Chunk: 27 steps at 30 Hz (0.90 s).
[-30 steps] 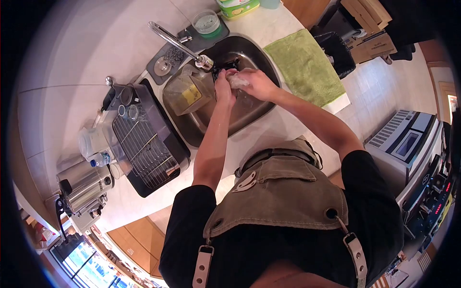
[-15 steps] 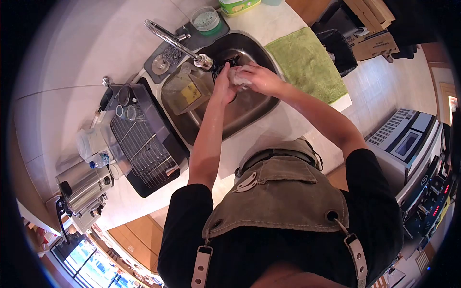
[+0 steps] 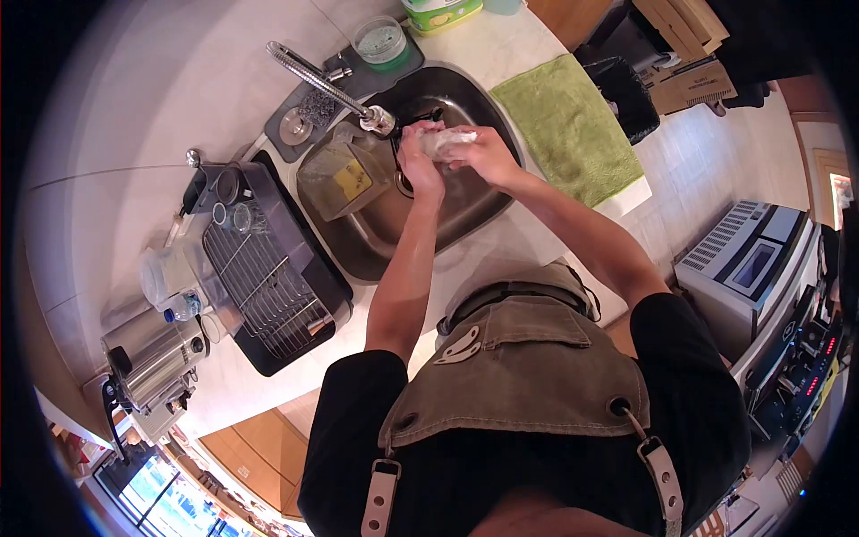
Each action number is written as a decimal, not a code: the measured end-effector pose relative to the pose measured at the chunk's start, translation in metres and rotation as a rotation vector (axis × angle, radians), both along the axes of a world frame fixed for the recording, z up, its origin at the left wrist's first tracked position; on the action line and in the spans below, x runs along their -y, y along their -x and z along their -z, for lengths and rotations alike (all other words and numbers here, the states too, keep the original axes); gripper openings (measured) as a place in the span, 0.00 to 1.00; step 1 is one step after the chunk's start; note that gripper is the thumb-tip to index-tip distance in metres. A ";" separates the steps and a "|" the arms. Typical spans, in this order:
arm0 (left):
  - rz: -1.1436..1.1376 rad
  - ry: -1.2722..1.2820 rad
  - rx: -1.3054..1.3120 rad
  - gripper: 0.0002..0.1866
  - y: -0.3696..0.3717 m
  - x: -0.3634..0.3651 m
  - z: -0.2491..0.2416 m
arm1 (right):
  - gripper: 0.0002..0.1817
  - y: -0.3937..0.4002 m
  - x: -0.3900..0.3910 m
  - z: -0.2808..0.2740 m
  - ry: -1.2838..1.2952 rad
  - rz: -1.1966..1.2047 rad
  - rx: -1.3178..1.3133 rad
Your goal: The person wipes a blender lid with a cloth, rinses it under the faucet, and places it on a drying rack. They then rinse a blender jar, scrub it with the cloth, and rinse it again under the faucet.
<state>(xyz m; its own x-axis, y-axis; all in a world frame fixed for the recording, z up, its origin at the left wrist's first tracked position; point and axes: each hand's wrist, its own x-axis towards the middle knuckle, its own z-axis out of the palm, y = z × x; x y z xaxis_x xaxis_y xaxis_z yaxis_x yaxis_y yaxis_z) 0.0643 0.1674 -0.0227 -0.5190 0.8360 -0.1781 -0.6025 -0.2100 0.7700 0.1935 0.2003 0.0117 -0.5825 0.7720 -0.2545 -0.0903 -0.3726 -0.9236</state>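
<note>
Over the metal sink (image 3: 385,242), my left hand (image 3: 418,163) and my right hand (image 3: 488,157) hold a whitish, translucent wet thing (image 3: 445,143) between them. Fingers of both hands are closed around it; what it is exactly is too blurred to tell. The spring-hose faucet (image 3: 378,119) hangs just left of my hands. A clear plastic container (image 3: 327,192) with a yellow sponge (image 3: 353,180) stands tilted in the left part of the sink. Something dark lies behind my hands in the basin, partly hidden.
A dish rack (image 3: 273,282) with cups stands left of the sink. A green towel (image 3: 573,130) lies to the right. Behind the sink are a bowl of green liquid (image 3: 380,45) and a metal scrubber (image 3: 318,106). A bin (image 3: 626,98) stands beyond the towel.
My left hand has shifted slightly left, its forearm has swung right, and the whitish thing shows more openly between my hands. The whole view has moved a little.
</note>
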 end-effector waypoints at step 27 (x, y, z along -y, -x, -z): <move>0.311 0.235 0.049 0.16 0.008 0.005 0.019 | 0.14 -0.001 0.008 0.023 -0.357 0.099 0.367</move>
